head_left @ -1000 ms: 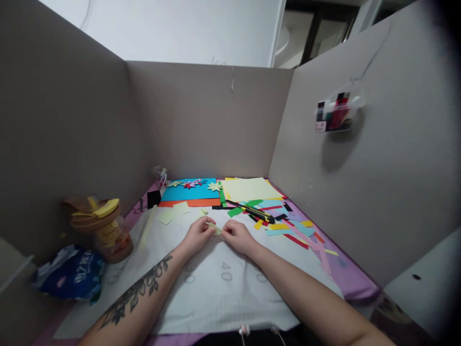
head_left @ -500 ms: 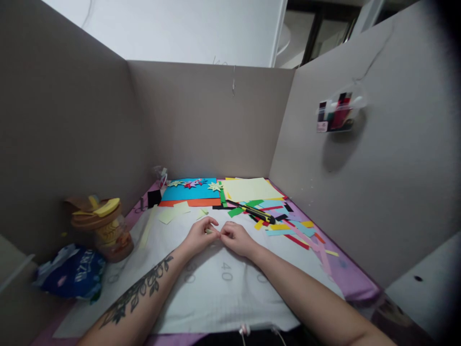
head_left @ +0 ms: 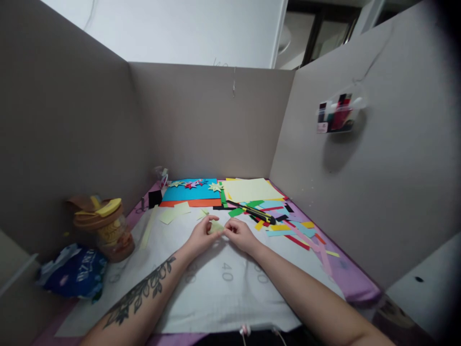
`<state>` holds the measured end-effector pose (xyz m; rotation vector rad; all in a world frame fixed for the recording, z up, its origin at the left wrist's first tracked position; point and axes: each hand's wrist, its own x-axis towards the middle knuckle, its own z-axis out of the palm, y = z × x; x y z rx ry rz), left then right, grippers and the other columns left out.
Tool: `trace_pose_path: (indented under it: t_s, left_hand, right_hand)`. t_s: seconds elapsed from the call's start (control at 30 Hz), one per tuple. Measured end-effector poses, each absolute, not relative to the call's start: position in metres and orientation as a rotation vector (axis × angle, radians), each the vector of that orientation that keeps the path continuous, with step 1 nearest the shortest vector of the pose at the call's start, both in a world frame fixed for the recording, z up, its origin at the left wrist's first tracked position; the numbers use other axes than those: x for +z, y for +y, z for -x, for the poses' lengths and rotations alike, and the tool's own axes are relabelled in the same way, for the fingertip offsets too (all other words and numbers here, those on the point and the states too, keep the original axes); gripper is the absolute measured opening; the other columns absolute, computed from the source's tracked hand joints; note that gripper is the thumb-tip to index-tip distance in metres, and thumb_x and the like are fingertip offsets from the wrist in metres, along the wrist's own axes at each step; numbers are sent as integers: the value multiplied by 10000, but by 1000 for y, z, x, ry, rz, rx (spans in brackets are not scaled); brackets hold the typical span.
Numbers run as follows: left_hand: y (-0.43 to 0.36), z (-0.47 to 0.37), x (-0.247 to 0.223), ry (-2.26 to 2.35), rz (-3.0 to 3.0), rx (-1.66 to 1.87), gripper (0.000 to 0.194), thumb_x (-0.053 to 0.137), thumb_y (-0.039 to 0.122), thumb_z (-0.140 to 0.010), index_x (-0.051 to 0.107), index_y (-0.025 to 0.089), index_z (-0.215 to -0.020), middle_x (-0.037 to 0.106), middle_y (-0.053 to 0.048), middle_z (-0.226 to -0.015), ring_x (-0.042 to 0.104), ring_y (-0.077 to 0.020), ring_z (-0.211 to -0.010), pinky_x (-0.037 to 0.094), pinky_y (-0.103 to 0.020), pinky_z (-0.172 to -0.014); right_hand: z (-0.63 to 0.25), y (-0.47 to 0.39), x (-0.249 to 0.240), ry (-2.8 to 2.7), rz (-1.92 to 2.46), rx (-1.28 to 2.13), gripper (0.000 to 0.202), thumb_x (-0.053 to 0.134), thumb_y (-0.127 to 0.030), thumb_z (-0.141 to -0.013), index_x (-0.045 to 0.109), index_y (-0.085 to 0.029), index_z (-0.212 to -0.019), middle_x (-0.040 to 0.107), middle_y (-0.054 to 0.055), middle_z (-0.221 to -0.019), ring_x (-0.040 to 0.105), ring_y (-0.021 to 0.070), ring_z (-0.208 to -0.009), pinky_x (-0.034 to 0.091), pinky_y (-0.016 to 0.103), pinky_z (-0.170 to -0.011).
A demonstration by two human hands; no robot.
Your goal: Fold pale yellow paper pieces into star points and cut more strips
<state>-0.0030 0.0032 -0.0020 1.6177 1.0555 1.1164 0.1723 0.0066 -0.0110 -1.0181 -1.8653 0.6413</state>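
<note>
My left hand point(head_left: 200, 235) and my right hand point(head_left: 240, 235) meet over a white cutting mat point(head_left: 219, 288). Between their fingertips they pinch a small pale green folded paper piece point(head_left: 216, 228). Both forearms rest on the mat, and the left one carries a leaf tattoo. Just beyond my right hand lies a yellow and black utility knife point(head_left: 254, 212) among coloured paper strips point(head_left: 288, 227). Loose pale green paper squares point(head_left: 175, 212) lie beyond my left hand.
Blue card point(head_left: 192, 191) with several folded paper stars point(head_left: 215, 187) and a pale yellow sheet point(head_left: 250, 189) lie at the back. A lidded jar point(head_left: 104, 229) and a blue packet point(head_left: 74, 274) stand left. Grey cardboard walls enclose three sides; a clear holder point(head_left: 337, 114) hangs on the right wall.
My fingers have shifted on the small green piece, which shows more now between the two hands. The hands stay at the same spot on the mat.
</note>
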Motion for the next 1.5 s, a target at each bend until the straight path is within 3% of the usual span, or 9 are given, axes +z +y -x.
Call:
trace_pose_path:
  t_s: [0.07,0.2,0.6,0.67,0.8,0.93,1.1,1.3,1.5]
  left_hand:
    - [2,1,-2,1069,-1594,1103,406,680,269,-645,522,166,-1005,479,80,-581,461,-79,-506,321,-190,-482]
    - [4,6,1,1056,-1423,1138,401,670,283,-645,469,174,-974,551,67,-603,463,-69,-465,323,-180,-467]
    - [8,5,-5,1124,-1497,1374,330,611,269,-704,497,177,-999,560,16,-748,534,-105,-668,414,-209,-594]
    - [5,3,-4,1119,-1584,1314,291,650,273,-672,532,176,-919,569,-7,-807,547,-130,-737,428,-216,-604]
    - [1,2,-3,1155,-1833,1210,125,616,258,-698,532,169,-671,544,5,-688,511,-132,-674,405,-221,-582]
    - [-1,9,-2,1137,-2113,1239,49,540,161,-720,552,183,-678,562,-13,-718,512,-141,-690,404,-238,-625]
    - [-4,15,-1,1026,-2435,1118,262,397,19,-647,581,196,-706,598,-52,-824,540,-159,-794,421,-269,-725]
    - [-6,13,0,1017,-2410,1141,213,422,46,-683,573,195,-692,596,-44,-762,538,-155,-742,418,-261,-684]
    - [-7,7,4,1179,-2076,1201,50,576,233,-746,568,186,-732,539,23,-633,469,-113,-580,369,-223,-572]
  right_hand:
    - [-173,6,-10,-1856,1006,654,146,543,-196,-740,510,-176,-599,485,-19,-638,455,119,-628,342,230,-579]
    - [-175,9,-8,-1773,1048,667,161,541,-222,-734,492,-176,-588,474,-19,-635,448,120,-624,341,235,-585]
    - [-177,9,-11,-1702,1088,646,151,540,-226,-730,489,-184,-595,463,-23,-626,442,121,-606,359,236,-569]
    - [-176,7,-9,-1777,1063,594,150,544,-214,-739,501,-185,-599,485,-13,-642,464,129,-630,367,241,-580]
    - [-174,2,-6,-1885,973,496,100,541,-189,-769,565,-192,-672,540,11,-713,511,151,-726,396,263,-658]
    - [-176,-1,-4,-1878,923,565,130,549,-149,-740,603,-206,-844,567,34,-862,526,160,-802,425,273,-702]
    - [-177,-4,0,-1956,785,625,169,562,-114,-710,587,-212,-845,555,49,-971,517,184,-981,399,333,-888]
    - [-176,-8,3,-1956,797,674,96,560,-108,-713,535,-201,-716,544,57,-1017,520,185,-1005,377,352,-930]
    - [-178,-7,4,-1849,809,657,65,568,-136,-738,560,-196,-715,565,57,-962,546,179,-952,391,347,-900]
